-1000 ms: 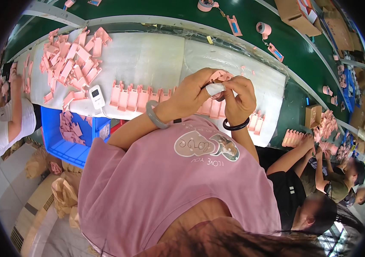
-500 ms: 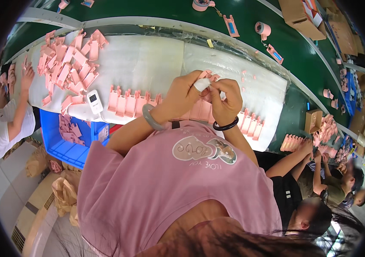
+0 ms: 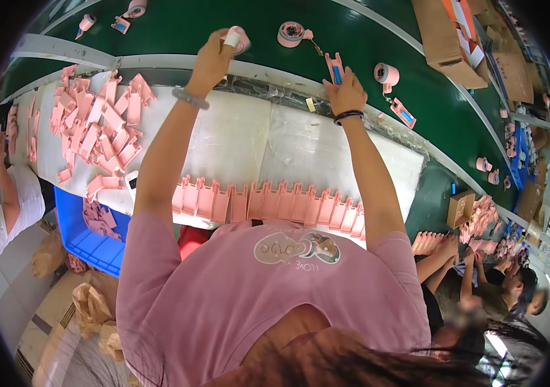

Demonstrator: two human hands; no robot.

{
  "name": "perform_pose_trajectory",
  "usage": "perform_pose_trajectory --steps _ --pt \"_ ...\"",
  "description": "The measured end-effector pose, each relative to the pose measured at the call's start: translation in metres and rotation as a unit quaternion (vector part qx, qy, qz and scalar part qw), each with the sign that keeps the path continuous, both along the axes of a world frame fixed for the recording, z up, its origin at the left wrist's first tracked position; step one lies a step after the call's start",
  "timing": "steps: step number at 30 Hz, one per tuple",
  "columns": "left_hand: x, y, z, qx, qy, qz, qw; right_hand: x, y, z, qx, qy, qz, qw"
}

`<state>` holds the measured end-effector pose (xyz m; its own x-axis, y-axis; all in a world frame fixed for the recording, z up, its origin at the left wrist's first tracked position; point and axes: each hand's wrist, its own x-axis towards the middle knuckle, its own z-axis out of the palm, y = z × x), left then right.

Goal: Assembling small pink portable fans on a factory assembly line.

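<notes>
My left hand (image 3: 212, 62) is stretched out over the green belt. Its fingers are closed on a rounded pink part (image 3: 243, 42), blurred by motion, and one finger has a white wrap. My right hand (image 3: 347, 95) reaches to the belt's near edge with thumb and fingers apart. Between them lies the near end of a slim pink housing with a blue insert (image 3: 335, 68); a wire runs from it towards a round pink unit (image 3: 293, 35). In front of my body a row of pink shells (image 3: 275, 205) stands along the white-covered table (image 3: 236, 122).
A heap of pink shells (image 3: 97, 122) lies at the left, above a blue bin (image 3: 88, 226). Another wired pink unit (image 3: 386, 75) sits farther right on the belt. A cardboard box (image 3: 446, 45) stands at the back right. Other people work at both sides.
My hands were together over the table with small pink pieces between them. They have parted and moved forward to the belt, the left one carrying a rounded part. The view has tilted forward slightly.
</notes>
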<state>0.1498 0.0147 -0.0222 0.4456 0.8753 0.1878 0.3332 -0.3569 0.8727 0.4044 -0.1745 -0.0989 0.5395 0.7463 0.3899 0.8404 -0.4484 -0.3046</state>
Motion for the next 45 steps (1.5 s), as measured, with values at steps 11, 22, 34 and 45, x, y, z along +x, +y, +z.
perform_pose_trajectory --steps 11,22,34,45 --pt "0.066 -0.111 -0.053 -0.436 -0.131 -0.089 0.886 -0.036 0.0 0.076 -0.156 0.201 0.095 0.962" --pt "0.034 -0.128 0.06 -0.35 -0.031 -0.332 0.875 -0.066 -0.062 0.087 0.131 0.193 0.286 0.93" --pt "-0.023 -0.143 0.155 -0.169 0.307 -0.605 0.715 -0.106 -0.148 0.184 -0.008 0.603 0.406 0.687" --pt "-0.03 -0.201 0.149 0.083 0.078 -0.417 0.902 -0.123 -0.164 0.175 -0.031 0.581 0.254 0.773"
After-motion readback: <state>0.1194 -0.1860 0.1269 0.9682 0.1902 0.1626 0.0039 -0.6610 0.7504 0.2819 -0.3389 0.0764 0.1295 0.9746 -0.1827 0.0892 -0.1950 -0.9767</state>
